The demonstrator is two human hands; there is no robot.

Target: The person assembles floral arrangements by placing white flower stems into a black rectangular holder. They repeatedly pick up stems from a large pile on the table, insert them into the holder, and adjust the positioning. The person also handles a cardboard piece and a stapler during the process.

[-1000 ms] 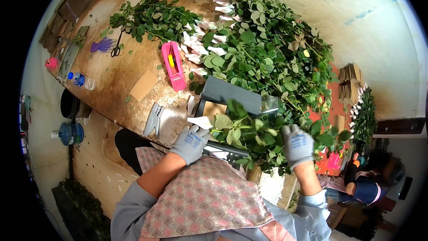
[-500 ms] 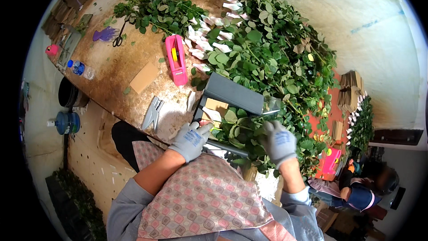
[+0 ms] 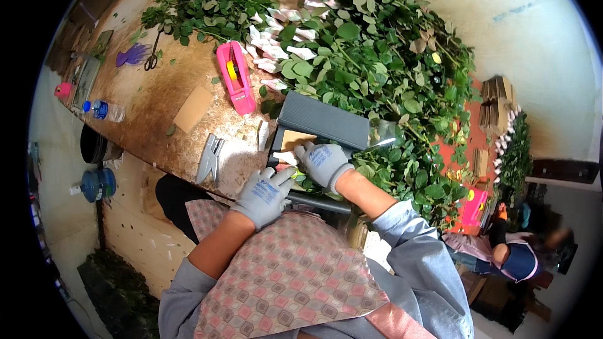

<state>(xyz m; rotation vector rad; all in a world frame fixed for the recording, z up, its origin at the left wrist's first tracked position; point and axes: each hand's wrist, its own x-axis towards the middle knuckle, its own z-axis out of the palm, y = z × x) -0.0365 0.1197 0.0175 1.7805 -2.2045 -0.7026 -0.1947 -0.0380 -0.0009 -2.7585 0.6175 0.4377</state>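
White-sleeved flower lies approx. L-R, just L of closer R hand; L hand body-side, can't tell either's grip.

Has a pale wall beyond a brown table, brightly lit near its edge. Has tan, littered floor below.

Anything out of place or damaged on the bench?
Slightly untidy: a loose green leaf lies near the flat tan cardboard piece, and brown, withered-looking leaves stand out in the large green foliage pile. No spill visible.
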